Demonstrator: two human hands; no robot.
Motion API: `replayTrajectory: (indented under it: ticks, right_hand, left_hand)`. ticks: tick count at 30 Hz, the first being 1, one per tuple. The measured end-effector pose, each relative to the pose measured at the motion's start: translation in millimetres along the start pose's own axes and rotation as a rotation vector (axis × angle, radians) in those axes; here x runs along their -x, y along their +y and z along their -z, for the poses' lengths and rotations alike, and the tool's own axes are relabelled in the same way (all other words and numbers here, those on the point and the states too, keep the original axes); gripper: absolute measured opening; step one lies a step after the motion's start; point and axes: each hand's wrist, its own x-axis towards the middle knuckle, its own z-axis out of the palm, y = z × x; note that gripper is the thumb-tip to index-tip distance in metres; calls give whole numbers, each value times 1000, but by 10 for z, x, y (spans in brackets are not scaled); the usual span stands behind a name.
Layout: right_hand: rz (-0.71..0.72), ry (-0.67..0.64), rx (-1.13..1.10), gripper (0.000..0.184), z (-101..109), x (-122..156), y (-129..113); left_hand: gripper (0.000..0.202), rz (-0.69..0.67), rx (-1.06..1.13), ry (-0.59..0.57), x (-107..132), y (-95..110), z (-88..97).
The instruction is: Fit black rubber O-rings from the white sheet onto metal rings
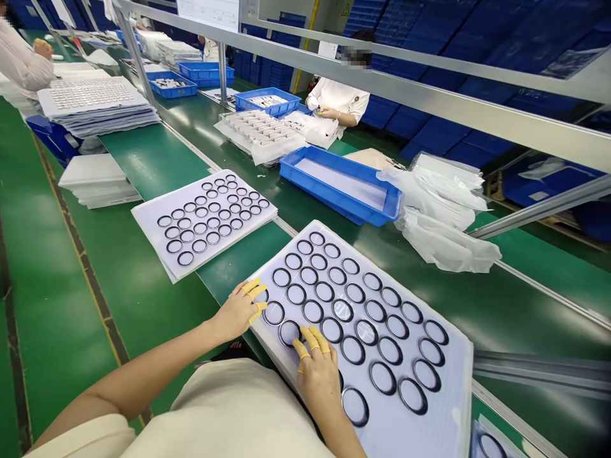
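Note:
My left hand (242,310), with yellow finger cots on its fingertips, reaches over the left edge of a stack of white sheets. Its fingers are apart around a dark-rimmed ring (267,295), which they partly hide. My right hand (316,362) also wears yellow finger cots. Its fingers are stretched out over the sheet, their tips at the right side of another ring (281,333). Whether either hand presses on its ring I cannot tell. Rows of similar black and silver rings lie flat across the top sheet (439,426). My right hand and forearm cover part of the nearest row.
A second sheet stack (147,219) with rings lies farther left on the green bench. Beyond are a long blue tray (341,172), crumpled white wrapping (439,203) and a metal rail (429,83). A co-worker (341,102) handles parts across the bench; another person (21,57) is at far left.

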Motion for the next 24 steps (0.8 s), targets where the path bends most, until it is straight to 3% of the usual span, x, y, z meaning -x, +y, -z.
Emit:
replayTrajectory:
  ticks: [3,9,15,19,24]
  right_hand:
    - [-20,-3,5,41,36,111,23]
    - [-41,22,9,42,99,197,51]
    - [-123,158,75,37,334,495,390]
    - [-192,192,140,36,468,843,526]
    - [-198,93,131,51,466,1036,345]
  left_hand:
    - [21,-57,20,-9,-25,116,-10]
    - [18,-61,20,-150,-73,251,-51]
    - [18,-84,40,-133,-94,331,-68]
    - [20,-164,82,-114,-152,568,-179]
    - [22,-268,102,-183,-254,906,-339]
